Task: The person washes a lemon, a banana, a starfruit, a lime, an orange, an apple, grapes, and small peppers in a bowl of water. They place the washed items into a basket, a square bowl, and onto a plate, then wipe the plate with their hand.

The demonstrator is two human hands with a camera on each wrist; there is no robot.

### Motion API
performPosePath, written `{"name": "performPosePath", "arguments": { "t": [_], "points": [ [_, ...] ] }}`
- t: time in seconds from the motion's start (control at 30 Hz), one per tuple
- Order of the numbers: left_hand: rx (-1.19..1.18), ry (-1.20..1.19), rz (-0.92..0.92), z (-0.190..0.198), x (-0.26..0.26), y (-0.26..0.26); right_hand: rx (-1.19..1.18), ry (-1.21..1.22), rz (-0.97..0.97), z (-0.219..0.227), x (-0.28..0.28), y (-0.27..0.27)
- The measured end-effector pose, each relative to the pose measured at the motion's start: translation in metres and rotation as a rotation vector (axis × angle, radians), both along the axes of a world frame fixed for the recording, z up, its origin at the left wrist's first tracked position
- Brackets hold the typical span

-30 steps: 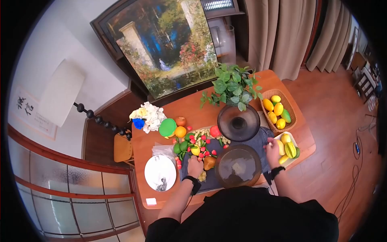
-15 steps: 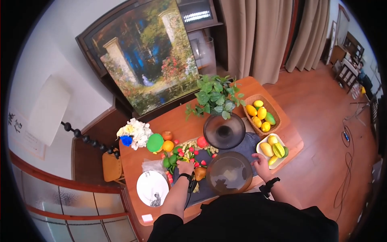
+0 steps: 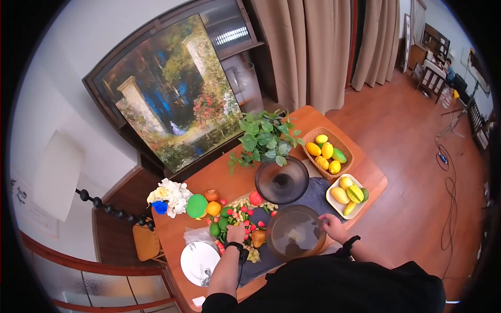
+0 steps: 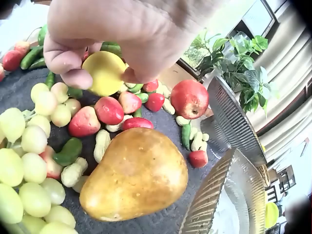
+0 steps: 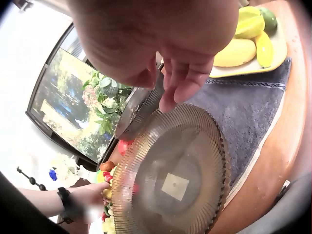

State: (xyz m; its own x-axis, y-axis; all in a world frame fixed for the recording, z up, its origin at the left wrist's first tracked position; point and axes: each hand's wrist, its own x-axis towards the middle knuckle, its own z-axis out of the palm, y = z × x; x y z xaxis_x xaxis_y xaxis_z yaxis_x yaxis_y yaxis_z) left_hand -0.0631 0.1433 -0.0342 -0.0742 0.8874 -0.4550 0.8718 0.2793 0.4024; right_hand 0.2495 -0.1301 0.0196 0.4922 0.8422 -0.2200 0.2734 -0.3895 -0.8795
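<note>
**Two Hands at Work Over a Fruit-Laden Counter**

A person's left hand (image 3: pixel 236 233) pinched a yellow fruit (image 4: pixel 104 73) between thumb and fingers, its grip narrowed to the fruit's width, at 11 o'clock from a pear (image 4: pixel 136 175) in the left wrist view. The right hand (image 3: pixel 335 229), fingers loosely bent and grip partly open and empty, was at 2 o'clock on a glass bowl's (image 3: pixel 296 233) rim, contact unclear. Both worked above the counter (image 3: pixel 219 169).

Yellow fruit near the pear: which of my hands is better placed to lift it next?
Probably your left hand: its thumb and fingers are already around the yellow fruit. Your right hand is farther off, at the opposite side of the glass bowl.
</note>
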Motion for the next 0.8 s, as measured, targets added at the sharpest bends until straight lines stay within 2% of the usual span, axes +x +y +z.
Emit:
{"name": "performPosePath", "arguments": {
  "t": [0.17, 0.2, 0.27, 0.3, 0.33, 0.37, 0.43, 0.47, 0.53, 0.57, 0.63, 0.67, 0.73, 0.77, 0.8],
  "points": [
    [-0.030, -0.166, -0.019, 0.017, -0.009, -0.013, -0.021, 0.033, 0.172, -0.013, -0.009, 0.018],
    [0.062, -0.122, -0.271, 0.022, -0.009, -0.022, -0.031, 0.050, 0.234, -0.009, -0.011, 0.027],
    [-0.062, -0.369, -0.144, -0.011, -0.010, -0.032, -0.056, 0.137, 0.359, -0.019, -0.015, 0.043],
    [-0.061, -0.447, -0.179, 0.025, 0.004, -0.053, -0.026, 0.083, 0.459, -0.037, -0.013, 0.050],
    [-0.261, -0.549, -0.086, 0.048, 0.013, -0.070, -0.026, 0.078, 0.495, -0.046, -0.012, 0.057],
    [-0.301, -0.694, -0.144, 0.048, 0.016, -0.084, -0.070, -0.015, 0.548, -0.053, -0.012, 0.065],
    [-0.474, -0.656, -0.262, 0.043, 0.030, -0.103, -0.182, -0.204, 0.581, -0.051, -0.014, 0.076],
    [-0.469, -0.633, -0.340, 0.032, 0.035, -0.112, -0.175, -0.212, 0.600, -0.060, -0.012, 0.081],
    [-0.462, -0.623, -0.588, 0.002, 0.039, -0.123, -0.319, -0.447, 0.616, -0.078, -0.014, 0.095],
    [-0.430, -0.548, -0.648, 0.001, 0.043, -0.125, -0.302, -0.462, 0.636, -0.080, -0.015, 0.101],
    [-0.387, -0.473, -0.701, -0.004, 0.050, -0.131, -0.498, -0.149, 0.528, -0.082, -0.015, 0.108],
    [-0.348, -0.446, -0.650, -0.010, 0.052, -0.132, -0.487, -0.158, 0.532, -0.081, -0.017, 0.108],
    [-0.304, -0.414, -0.606, -0.020, 0.058, -0.125, -0.490, 0.786, 0.386, -0.077, -0.028, 0.106],
    [-0.411, -0.538, -0.507, -0.024, 0.062, -0.120, -0.484, 0.786, 0.385, -0.063, -0.034, 0.105],
    [-0.521, -0.661, -0.402, -0.027, 0.066, -0.120, -0.439, 0.884, 0.445, -0.041, -0.043, 0.101]
  ]
}}
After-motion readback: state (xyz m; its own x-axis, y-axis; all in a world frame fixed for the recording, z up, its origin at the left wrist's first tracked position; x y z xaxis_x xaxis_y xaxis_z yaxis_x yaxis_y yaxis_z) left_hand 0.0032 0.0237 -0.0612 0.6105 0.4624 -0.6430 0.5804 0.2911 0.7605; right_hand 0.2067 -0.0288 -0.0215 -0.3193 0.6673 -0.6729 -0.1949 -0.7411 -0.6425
